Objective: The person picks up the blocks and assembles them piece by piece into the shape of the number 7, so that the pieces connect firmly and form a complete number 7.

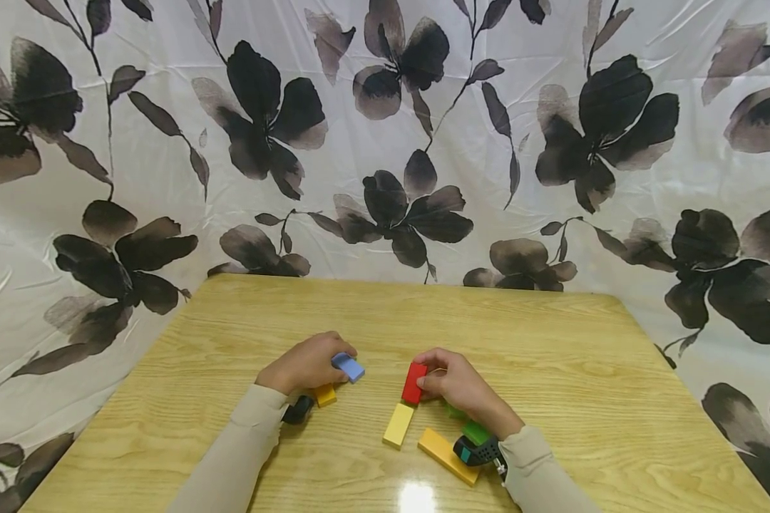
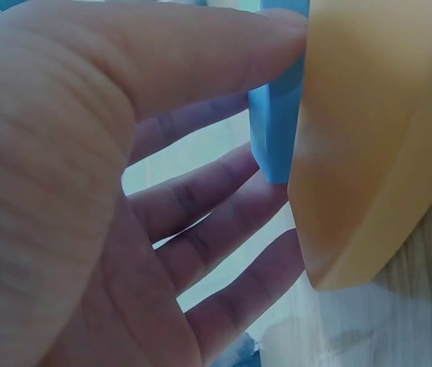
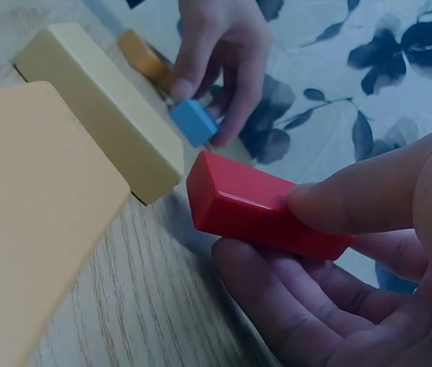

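My right hand [image 1: 452, 381] grips a red block [image 1: 413, 383] between thumb and fingers, close over the table at the far end of a pale yellow block [image 1: 398, 426]. In the right wrist view the red block [image 3: 254, 206] shows its end face and one long side. My left hand [image 1: 311, 363] pinches a blue block [image 1: 349, 367], its thumb on one side and fingers on the other. An orange block [image 1: 325, 395] lies just below the left hand, and it looms large in the left wrist view, beside the blue block [image 2: 277, 115].
A longer orange-yellow block [image 1: 445, 454] lies near my right wrist. Green blocks [image 1: 476, 432] are partly hidden under the right forearm. The wooden table [image 1: 372, 313] ends at a floral curtain [image 1: 398, 142]. Each wrist wears a dark band.
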### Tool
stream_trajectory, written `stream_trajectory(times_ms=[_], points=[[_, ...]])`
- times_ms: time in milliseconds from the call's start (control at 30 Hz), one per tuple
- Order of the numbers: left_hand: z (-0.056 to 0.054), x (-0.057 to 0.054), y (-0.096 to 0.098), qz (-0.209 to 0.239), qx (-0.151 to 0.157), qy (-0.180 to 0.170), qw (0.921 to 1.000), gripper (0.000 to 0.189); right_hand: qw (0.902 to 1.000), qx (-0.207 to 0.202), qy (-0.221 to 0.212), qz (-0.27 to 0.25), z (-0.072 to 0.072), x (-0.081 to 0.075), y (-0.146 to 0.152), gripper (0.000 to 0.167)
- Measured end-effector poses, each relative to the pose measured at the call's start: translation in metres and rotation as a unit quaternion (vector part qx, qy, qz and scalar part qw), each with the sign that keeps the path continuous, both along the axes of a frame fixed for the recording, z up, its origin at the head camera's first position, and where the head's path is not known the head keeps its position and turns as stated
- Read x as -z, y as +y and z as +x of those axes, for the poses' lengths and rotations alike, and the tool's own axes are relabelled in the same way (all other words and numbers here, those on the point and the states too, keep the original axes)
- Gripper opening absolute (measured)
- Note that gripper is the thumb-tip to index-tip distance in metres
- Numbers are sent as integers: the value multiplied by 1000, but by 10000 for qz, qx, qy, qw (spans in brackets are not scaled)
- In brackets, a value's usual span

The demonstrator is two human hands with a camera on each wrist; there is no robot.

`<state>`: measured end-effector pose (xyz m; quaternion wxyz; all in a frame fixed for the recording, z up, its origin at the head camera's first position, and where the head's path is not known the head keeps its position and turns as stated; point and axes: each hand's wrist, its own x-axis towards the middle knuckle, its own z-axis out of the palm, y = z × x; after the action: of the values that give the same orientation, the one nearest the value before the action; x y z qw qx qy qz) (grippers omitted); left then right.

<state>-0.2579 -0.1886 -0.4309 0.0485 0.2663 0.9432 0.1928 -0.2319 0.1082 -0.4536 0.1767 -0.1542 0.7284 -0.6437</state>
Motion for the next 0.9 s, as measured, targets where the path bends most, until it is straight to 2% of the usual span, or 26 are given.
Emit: stream_trajectory(times_ms=[367,733,900], points=[[0,-2,0,40,80,67,9999,31,9996,-24,204,190,0,3,0,35],[-3,2,-1,57,108,48,9999,30,9976,-57,507,460,0,3,0,33],[-2,3,0,14,57,22,10000,31,9934,-31,785,832,0,4,0,32]])
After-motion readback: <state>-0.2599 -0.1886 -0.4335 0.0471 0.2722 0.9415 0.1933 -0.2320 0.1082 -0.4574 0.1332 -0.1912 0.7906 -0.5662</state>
